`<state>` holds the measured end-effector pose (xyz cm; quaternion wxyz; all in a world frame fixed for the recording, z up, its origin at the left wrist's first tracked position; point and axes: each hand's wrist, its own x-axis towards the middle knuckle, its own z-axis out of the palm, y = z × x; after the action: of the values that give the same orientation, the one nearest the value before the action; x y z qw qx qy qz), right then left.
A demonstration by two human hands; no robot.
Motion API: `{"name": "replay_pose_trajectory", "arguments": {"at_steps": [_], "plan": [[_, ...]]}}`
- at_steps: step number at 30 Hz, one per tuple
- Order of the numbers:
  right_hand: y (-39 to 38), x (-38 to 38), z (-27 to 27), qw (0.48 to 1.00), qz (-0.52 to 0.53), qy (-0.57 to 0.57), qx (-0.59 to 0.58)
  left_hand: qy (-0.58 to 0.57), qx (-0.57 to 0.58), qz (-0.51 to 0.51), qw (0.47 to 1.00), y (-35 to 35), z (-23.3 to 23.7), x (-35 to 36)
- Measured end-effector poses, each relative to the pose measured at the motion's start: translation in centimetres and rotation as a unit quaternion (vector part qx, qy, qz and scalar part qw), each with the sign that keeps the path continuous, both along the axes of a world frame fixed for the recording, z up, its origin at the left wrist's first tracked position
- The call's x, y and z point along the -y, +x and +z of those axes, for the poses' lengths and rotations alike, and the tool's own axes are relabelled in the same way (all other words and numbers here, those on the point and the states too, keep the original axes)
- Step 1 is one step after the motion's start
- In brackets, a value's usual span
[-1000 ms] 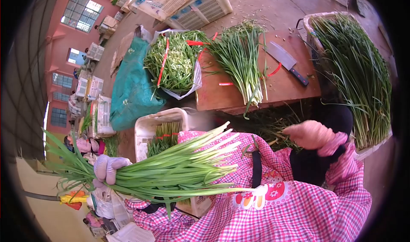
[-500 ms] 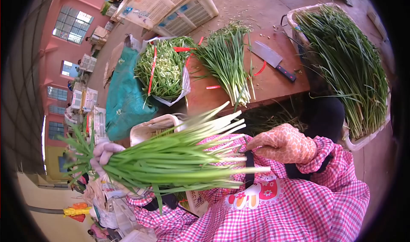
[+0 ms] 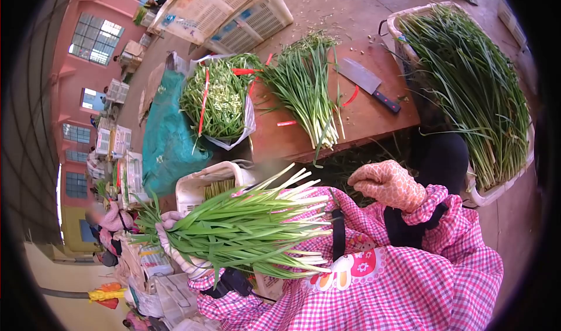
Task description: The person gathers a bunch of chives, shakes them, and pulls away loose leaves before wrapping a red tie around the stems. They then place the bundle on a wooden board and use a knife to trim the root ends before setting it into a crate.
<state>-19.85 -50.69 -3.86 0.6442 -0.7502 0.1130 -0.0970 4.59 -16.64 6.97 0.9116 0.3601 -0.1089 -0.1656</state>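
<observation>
My left hand (image 3: pixel 169 226), in a pale glove, is wrapped round the leafy end of a bunch of garlic chives (image 3: pixel 251 228). Their white stem ends fan out to the right across my checked apron. My right hand (image 3: pixel 392 186), in an orange-patterned glove, is apart from the bunch with its fingers curled together, and nothing shows in it. Beyond the hands, a second pile of chives (image 3: pixel 307 94) lies on a reddish-brown board (image 3: pixel 374 123). A cleaver (image 3: pixel 369 84) rests beside that pile, with red ties (image 3: pixel 351 96) near it.
A white crate (image 3: pixel 476 199) heaped with long chives stands at right. Left of the board are a bag of trimmings (image 3: pixel 219 100) and a teal sack (image 3: pixel 166 138). A smaller white basket (image 3: pixel 190 190) sits behind my left hand. Stacked crates (image 3: pixel 251 24) stand farther back.
The held bunch has moved slightly right and down towards my apron, and its stems have spread more. My right hand has shifted a little. A person in pink now shows at the left.
</observation>
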Motion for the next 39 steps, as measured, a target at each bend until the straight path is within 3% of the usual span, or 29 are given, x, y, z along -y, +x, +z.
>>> {"name": "replay_pose_trajectory", "arguments": {"at_steps": [2, 4, 6, 7, 10, 12, 14, 16, 20, 22, 26, 28, 30, 32, 33, 34, 37, 39], "plan": [[1.1, -0.3, 0.2, 1.000, -0.008, -0.019, 0.014, 0.086, 0.052, 0.016, 0.995, -0.8, 0.7, 0.2], [2.4, -0.8, -0.3, 0.986, -0.027, -0.130, 0.102, 0.077, 0.018, 0.024, 0.997, -0.7, 1.0, -0.5], [3.4, -1.5, 0.5, 0.976, -0.008, -0.179, 0.123, -0.084, -0.121, -0.073, 0.986, -0.8, 1.6, -0.8], [4.0, -1.8, 0.5, 0.968, 0.012, -0.212, 0.132, -0.100, -0.137, -0.064, 0.983, -0.8, 1.6, -0.9], [5.4, -2.8, -0.3, 0.946, 0.033, -0.274, 0.170, -0.042, -0.041, -0.012, 0.998, -1.0, 1.2, -0.5], [5.7, -3.2, -0.4, 0.941, 0.065, -0.283, 0.175, -0.039, -0.046, -0.025, 0.998, -1.3, 1.8, -0.5], [5.7, -3.3, -0.3, 0.948, 0.053, -0.248, 0.191, -0.036, -0.052, -0.039, 0.997, -1.3, 2.2, -0.4], [5.4, -3.2, -0.2, 0.962, 0.046, -0.166, 0.213, -0.137, -0.075, -0.178, 0.971, -1.2, 2.3, -0.2], [4.7, -2.8, -0.3, 0.967, 0.134, -0.161, 0.144, -0.054, -0.073, -0.177, 0.980, -1.6, 3.7, 0.6], [4.0, -2.5, -0.3, 0.970, 0.150, -0.144, 0.123, -0.062, -0.072, -0.258, 0.961, -0.3, 3.9, 0.0], [2.2, -1.0, -2.1, 0.978, 0.104, -0.141, 0.108, -0.081, -0.023, -0.190, 0.978, 0.7, 2.7, -0.4], [1.4, -0.3, -0.5, 0.996, 0.071, -0.058, -0.019, -0.121, -0.080, -0.120, 0.982, 1.6, 2.0, -1.2], [1.1, -0.6, 0.6, 0.996, 0.056, -0.059, -0.034, -0.125, -0.108, -0.104, 0.981, 1.0, 2.2, 0.1], [0.8, -1.3, 1.5, 0.999, -0.002, 0.031, -0.007, -0.039, 0.013, -0.045, 0.998, 0.6, 1.6, 1.3], [0.9, -1.4, 1.6, 0.998, -0.021, -0.043, 0.035, 0.029, 0.055, -0.024, 0.998, 0.1, 2.0, 2.0], [1.1, -1.5, 1.7, 0.998, -0.022, -0.044, 0.036, 0.027, 0.056, -0.025, 0.998, -0.2, 2.1, 2.4], [2.3, -1.9, 1.3, 0.965, -0.060, -0.219, 0.131, -0.036, 0.024, -0.075, 0.996, -0.4, 2.0, 2.7], [3.0, -2.1, 1.1, 0.956, -0.031, -0.268, 0.113, -0.163, -0.075, -0.194, 0.965, 0.0, 1.7, 1.9]]}}
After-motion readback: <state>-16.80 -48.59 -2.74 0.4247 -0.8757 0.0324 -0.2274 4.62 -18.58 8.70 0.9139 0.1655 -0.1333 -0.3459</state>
